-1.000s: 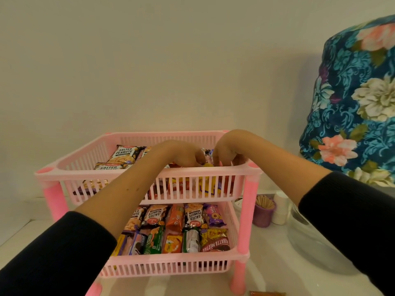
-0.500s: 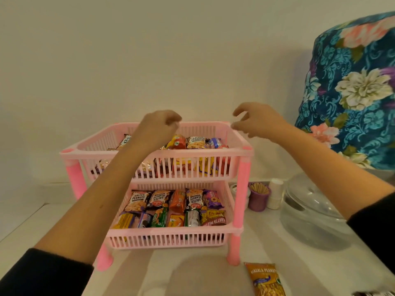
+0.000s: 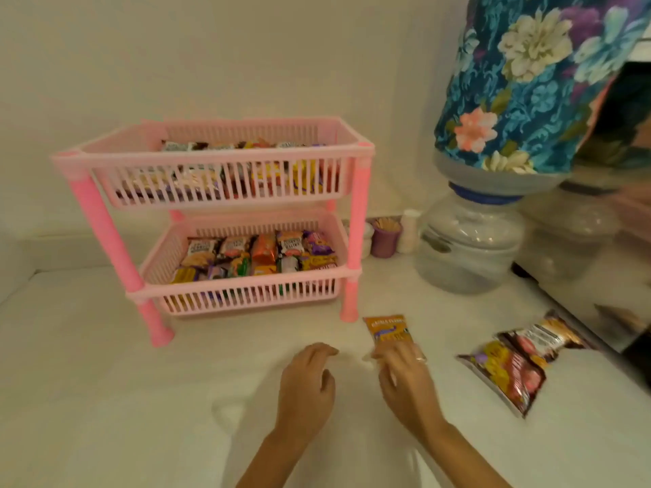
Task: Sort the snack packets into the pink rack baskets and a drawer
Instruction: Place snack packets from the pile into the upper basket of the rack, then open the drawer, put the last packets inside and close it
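A pink two-tier rack [image 3: 357, 220] stands on the white counter. Its top basket [image 3: 218, 158] and bottom basket [image 3: 246, 288] both hold several snack packets. An orange peanut packet [image 3: 386, 329] lies flat in front of the rack's right leg. My right hand [image 3: 405, 378] rests over that packet's near end, fingers touching it; whether they grip it is unclear. My left hand [image 3: 305, 385] hovers just left of it, fingers loosely curled and holding nothing. Two larger brown snack bags [image 3: 518, 364] lie to the right.
A water jug [image 3: 468, 248] under a floral cover [image 3: 528, 82] stands right of the rack. A purple cup of toothpicks [image 3: 384, 237] and small white bottles sit behind the rack's right leg. The counter's right edge [image 3: 577, 329] runs beside the brown bags.
Both hands have left the top basket and dropped down to the counter in front of the rack. The view has tilted downward, and the right hand now touches the orange packet.
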Motion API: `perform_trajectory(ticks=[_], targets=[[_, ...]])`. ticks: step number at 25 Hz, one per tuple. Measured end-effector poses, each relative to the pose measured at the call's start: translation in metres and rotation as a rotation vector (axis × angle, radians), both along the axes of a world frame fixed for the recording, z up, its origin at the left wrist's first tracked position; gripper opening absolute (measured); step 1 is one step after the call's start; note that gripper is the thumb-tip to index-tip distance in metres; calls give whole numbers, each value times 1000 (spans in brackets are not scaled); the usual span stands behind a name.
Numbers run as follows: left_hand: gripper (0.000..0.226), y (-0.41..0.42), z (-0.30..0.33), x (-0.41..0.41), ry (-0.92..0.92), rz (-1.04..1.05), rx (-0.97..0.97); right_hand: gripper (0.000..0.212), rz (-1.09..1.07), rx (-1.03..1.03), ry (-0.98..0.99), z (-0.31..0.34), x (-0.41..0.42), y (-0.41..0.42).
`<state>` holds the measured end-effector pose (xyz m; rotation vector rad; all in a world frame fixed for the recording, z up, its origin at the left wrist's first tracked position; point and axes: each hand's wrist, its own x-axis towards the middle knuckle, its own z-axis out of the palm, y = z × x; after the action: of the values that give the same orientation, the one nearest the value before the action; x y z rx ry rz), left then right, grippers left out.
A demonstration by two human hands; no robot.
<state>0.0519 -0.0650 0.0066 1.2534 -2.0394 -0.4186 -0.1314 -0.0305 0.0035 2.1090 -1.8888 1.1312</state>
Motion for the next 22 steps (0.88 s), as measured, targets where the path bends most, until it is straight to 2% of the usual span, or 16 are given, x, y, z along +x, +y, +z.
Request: perform_trajectory(ticks=[3, 6, 12, 15, 18, 22], targets=[[44, 24, -50, -13, -219, -41, 131, 33, 11, 148, 72, -43, 2, 32], [43, 44, -69, -21, -380, -63, 118, 24, -24, 226, 94, -56, -11, 54], [39, 91, -75, -65, -393, -32, 54, 24, -180, 289, -22, -67, -92, 106], [38, 121, -76, -103, -391, -7, 53, 25, -178, 269, -352, -59, -144, 141], [51, 149, -76, -143, -400, 21, 75, 27, -272, 238, -699, -56, -188, 185], [45, 177, -87, -176, -451, 25, 122, 28, -382, 131, -1143, -68, -225, 243]])
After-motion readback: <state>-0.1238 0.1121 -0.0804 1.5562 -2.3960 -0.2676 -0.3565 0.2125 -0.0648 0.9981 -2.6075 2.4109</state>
